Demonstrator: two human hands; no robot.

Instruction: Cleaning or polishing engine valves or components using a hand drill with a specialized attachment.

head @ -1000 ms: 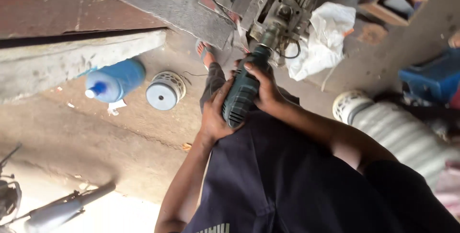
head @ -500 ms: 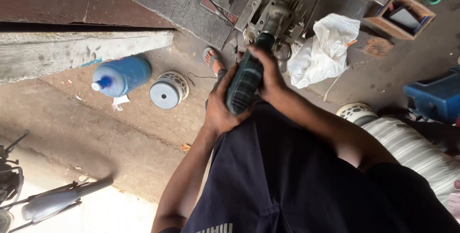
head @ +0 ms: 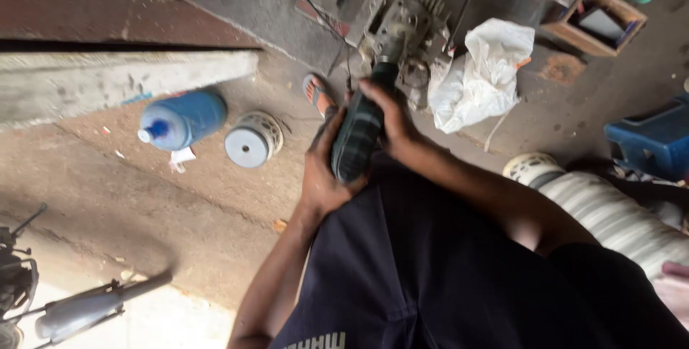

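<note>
Both my hands grip a dark green power tool (head: 357, 134). My left hand (head: 321, 173) wraps the rear of its body and my right hand (head: 391, 123) holds it nearer the front. The tool's nose points at a grey metal engine block (head: 402, 26) lying on the concrete floor. My foot in a sandal (head: 318, 96) shows just left of the tool.
A blue plastic bottle (head: 183, 119) and a white round perforated part (head: 251, 144) lie on the floor to the left. A crumpled white bag (head: 484, 76) lies right of the engine. A wooden box (head: 592, 19), a blue crate (head: 653, 141) and a ribbed white hose (head: 603, 209) are at right.
The view has shifted a little, so the scene sits lower and further right in frame. My hands keep the same hold on the tool against the engine.
</note>
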